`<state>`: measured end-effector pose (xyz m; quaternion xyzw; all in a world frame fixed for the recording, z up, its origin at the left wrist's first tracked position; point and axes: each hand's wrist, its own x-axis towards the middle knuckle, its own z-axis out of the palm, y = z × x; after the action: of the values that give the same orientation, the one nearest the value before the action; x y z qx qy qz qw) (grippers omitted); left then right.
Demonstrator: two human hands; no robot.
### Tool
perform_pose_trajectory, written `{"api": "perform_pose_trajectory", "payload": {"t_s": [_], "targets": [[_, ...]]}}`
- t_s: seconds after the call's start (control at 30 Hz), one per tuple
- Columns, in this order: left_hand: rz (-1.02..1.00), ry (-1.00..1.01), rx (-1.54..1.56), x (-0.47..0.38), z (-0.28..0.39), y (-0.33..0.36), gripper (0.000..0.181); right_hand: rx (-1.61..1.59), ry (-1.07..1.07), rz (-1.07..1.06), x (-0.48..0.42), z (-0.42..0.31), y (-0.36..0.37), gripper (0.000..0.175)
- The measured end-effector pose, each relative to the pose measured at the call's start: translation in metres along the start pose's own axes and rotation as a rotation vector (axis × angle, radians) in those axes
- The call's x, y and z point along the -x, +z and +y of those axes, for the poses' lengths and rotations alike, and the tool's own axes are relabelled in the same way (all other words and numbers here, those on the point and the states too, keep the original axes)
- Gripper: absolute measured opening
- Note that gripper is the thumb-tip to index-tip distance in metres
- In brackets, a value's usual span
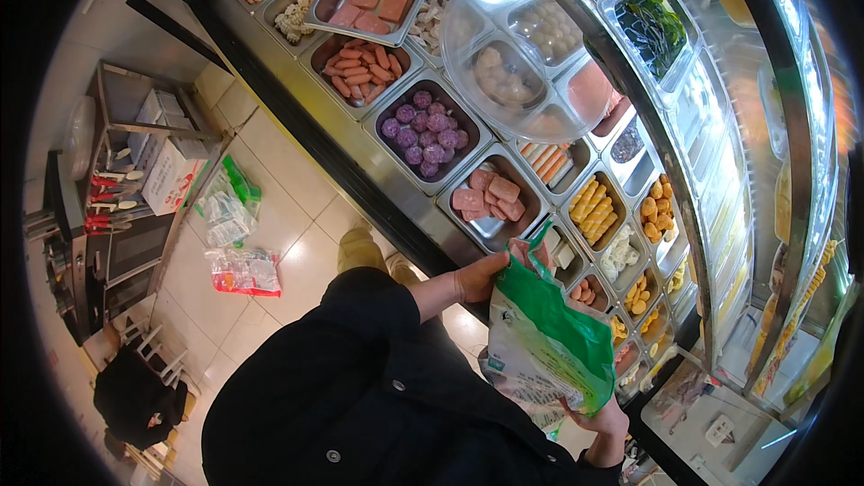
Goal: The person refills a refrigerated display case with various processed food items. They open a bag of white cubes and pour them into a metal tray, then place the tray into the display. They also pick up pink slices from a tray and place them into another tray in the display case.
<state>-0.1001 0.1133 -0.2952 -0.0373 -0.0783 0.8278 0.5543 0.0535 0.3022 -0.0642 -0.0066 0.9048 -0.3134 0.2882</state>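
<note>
I hold a green and white plastic food bag (pixel 540 331) with both hands, tilted over the edge of a steel topping counter. My left hand (pixel 480 278) grips its upper corner, where pink pieces show at the bag's mouth. Around the bag's lower edge, the fingers of my right hand (pixel 597 418) are closed; part of that hand is hidden. Just beyond the mouth sits a steel pan of pink luncheon meat slices (pixel 503 194). White blocks (pixel 560 250) lie in the pan beside it, partly covered by the bag.
Nearby pans hold purple balls (pixel 428 131), small sausages (pixel 364 67) and yellow striped rolls (pixel 592 206). A clear round lid (pixel 499 104) lies over several pans. Curved glass (pixel 648 101) borders the counter's far side. Discarded plastic packaging (pixel 241 271) lies on the tiled floor behind a foot.
</note>
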Motion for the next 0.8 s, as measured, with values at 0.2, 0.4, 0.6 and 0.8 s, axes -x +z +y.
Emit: {"api": "perform_pose_trajectory", "payload": {"t_s": [0.2,0.4,0.6,0.8], "targets": [[0.07,0.033,-0.205,0.003,0.016,-0.001,0.052,0.002,-0.032,-0.044,-0.001,0.004,-0.001,0.027],[0.198,0.098,-0.268,0.004,0.009,-0.006,0.036,-0.057,0.021,-0.121,-0.006,0.005,-0.005,0.037],[0.431,0.171,-0.298,0.005,-0.003,-0.008,0.027,-0.115,-0.045,0.063,-0.02,0.0,-0.007,0.037],[0.467,0.14,-0.268,0.007,-0.002,-0.014,0.018,-0.257,0.032,0.066,-0.026,0.0,-0.01,0.038]]}}
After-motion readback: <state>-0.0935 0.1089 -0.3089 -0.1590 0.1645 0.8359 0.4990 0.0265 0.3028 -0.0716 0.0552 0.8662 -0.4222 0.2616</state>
